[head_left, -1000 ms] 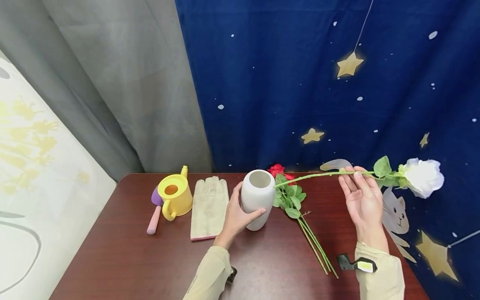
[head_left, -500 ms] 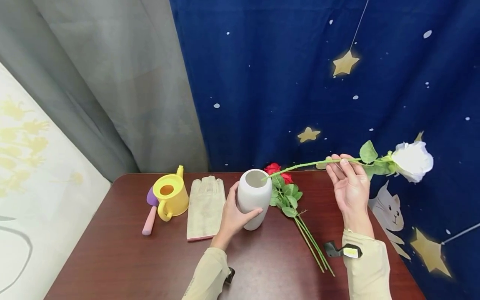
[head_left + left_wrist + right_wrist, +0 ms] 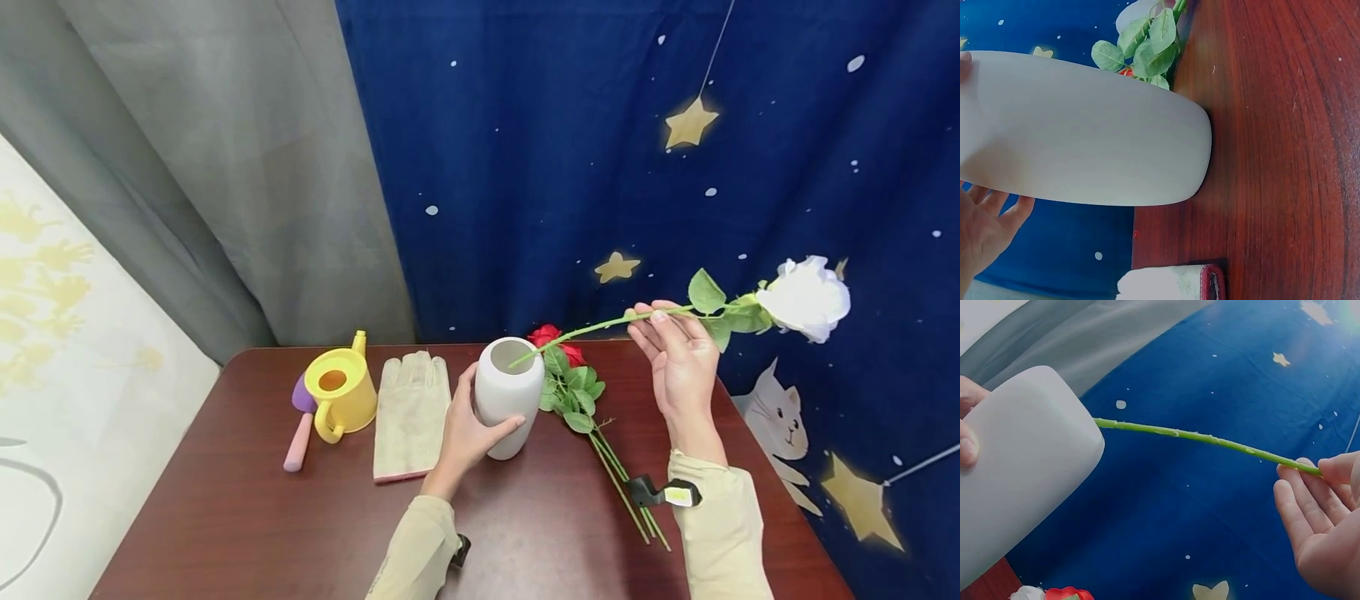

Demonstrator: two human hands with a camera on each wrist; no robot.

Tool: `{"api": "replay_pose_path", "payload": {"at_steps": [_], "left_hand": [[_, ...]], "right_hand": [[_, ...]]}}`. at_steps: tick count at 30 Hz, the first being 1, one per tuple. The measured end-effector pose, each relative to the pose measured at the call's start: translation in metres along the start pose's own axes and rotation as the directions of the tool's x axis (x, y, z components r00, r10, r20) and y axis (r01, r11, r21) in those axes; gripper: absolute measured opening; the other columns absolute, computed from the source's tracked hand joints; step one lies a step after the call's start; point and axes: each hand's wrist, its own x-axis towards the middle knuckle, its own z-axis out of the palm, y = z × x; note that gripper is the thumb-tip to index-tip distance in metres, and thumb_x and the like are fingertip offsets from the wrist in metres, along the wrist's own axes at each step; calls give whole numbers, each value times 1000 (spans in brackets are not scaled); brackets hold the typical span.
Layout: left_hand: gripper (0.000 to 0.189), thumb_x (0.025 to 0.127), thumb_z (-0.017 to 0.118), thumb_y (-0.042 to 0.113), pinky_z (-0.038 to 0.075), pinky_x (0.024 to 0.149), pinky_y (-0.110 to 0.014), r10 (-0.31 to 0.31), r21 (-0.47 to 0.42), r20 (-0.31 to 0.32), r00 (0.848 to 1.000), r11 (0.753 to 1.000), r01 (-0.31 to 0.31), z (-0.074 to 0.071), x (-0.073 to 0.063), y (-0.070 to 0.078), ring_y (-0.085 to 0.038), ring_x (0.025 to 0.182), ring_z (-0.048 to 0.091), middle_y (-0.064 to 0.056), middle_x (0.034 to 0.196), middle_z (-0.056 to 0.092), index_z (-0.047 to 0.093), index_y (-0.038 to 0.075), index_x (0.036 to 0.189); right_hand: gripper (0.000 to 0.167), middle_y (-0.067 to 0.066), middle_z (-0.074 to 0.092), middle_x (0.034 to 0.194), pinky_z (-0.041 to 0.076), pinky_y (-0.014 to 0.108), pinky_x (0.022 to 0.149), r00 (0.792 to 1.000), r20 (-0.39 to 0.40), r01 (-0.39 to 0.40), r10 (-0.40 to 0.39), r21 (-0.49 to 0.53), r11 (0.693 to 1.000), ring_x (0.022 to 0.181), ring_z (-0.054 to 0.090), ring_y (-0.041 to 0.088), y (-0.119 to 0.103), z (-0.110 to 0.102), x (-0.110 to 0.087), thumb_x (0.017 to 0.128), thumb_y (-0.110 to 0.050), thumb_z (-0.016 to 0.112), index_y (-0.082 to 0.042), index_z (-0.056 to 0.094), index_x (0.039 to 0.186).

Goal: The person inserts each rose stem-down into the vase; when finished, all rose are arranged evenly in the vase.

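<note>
A white vase (image 3: 510,404) stands upright on the table, and my left hand (image 3: 467,433) grips its left side with the thumb across the front. In the left wrist view the vase (image 3: 1091,134) fills much of the picture, its base on the wood. My right hand (image 3: 682,367) pinches the green stem of a white rose (image 3: 806,298) between thumb and fingers. The bloom points up to the right, while the stem's lower end lies over the vase mouth, just inside the rim. In the right wrist view the stem (image 3: 1210,439) runs from behind the vase's rim to my fingertips.
Red roses (image 3: 573,383) with leafy stems lie right of the vase. A pale work glove (image 3: 411,417), a yellow watering can (image 3: 348,396) and a small trowel with a pink handle (image 3: 298,442) lie to the left. Curtains (image 3: 525,167) hang behind the table (image 3: 247,517).
My right hand has moved left with the white rose, and the bloom has risen. The stem's end has gone from the vase's right rim to over its mouth. My left hand keeps its grip.
</note>
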Motion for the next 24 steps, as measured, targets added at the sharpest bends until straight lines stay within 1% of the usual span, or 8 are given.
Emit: {"api": "replay_pose_path", "payload": {"at_steps": [4,11,16,19,24], "left_hand": [[96,62,84,43,41,92,-39,3,4,5,1000,1000,-3,1,0,0,-11,113,48,8,131,47,32,28,140],[97,60,85,42,41,92,-40,23,8,-2,1000,1000,-23,2,0,0,-12,113,49,6,131,48,33,26,140],[96,62,84,43,40,93,-40,17,12,4,1000,1000,-17,2,0,0,-12,114,48,7,132,47,32,26,140],[96,62,84,43,40,94,-39,10,9,8,1000,1000,-10,1,0,0,-11,114,47,7,132,46,32,27,140],[96,62,84,42,40,93,-39,22,13,0,1000,1000,-22,1,0,0,-11,114,48,7,131,47,32,26,140]], "right_hand": [[16,22,67,93,52,36,75,1000,19,18,-17,-62,998,83,67,29,2,5,0,87,9,57,12,59,102],[17,21,67,93,52,36,74,997,72,19,-9,-129,992,83,67,29,6,12,-1,86,9,57,15,57,103],[19,20,68,93,52,35,73,991,137,38,-8,-222,974,82,67,27,12,19,-1,86,7,60,15,57,103],[19,19,68,93,52,35,73,987,161,46,-2,-273,961,81,67,26,14,21,-2,85,6,61,14,59,102],[18,17,68,93,52,35,74,982,186,41,18,-309,950,82,67,25,18,23,-4,86,4,61,13,60,102]]}}
